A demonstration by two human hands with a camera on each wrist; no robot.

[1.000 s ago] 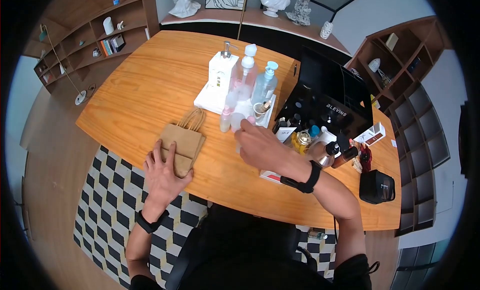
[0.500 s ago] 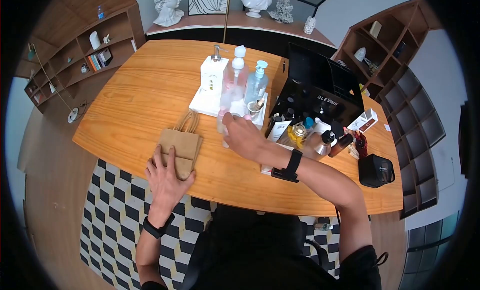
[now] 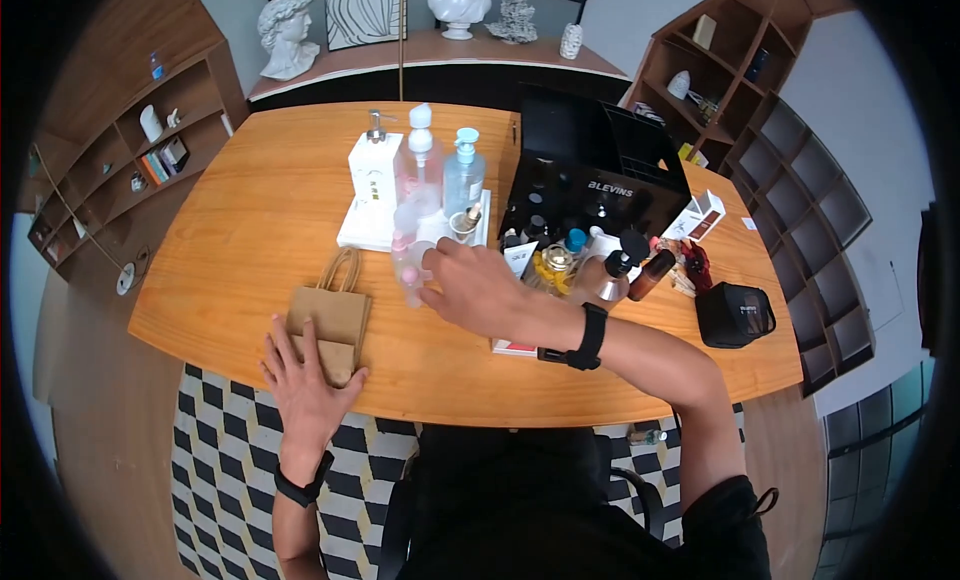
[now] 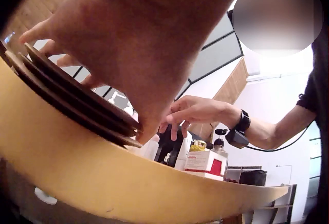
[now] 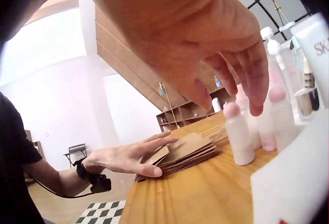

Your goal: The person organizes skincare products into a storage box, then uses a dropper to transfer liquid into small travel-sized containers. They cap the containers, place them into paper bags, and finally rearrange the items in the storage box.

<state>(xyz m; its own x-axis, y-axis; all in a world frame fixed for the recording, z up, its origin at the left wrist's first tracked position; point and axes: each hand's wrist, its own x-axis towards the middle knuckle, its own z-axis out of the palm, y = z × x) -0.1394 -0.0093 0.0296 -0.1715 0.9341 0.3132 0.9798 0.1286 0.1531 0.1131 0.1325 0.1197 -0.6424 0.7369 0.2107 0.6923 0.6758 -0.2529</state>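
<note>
My left hand (image 3: 308, 398) rests flat with spread fingers on a small stack of brown paper bags (image 3: 335, 313) near the table's front edge. The bags lie flat, their twisted handles pointing away from me. My right hand (image 3: 475, 288) hovers just beside several small bottles with pink caps, its fingers loosely bent and nothing between them. In the right wrist view, the nearest small bottle (image 5: 240, 140) stands upright below the thumb and fingertips. More of these small bottles (image 5: 284, 118) stand close behind it.
Behind the small bottles, a white tray (image 3: 352, 230) bears a white dispenser (image 3: 375, 175), a pink pump bottle (image 3: 422, 170) and a blue pump bottle (image 3: 464, 180). Cosmetics crowd below my right forearm, before a black case (image 3: 590, 195). A black pouch (image 3: 735, 315) sits far right.
My right hand has let go of a small pink-capped bottle, now standing with the others, and drawn slightly right of it. My left hand stays on the bags. The head view has shifted.
</note>
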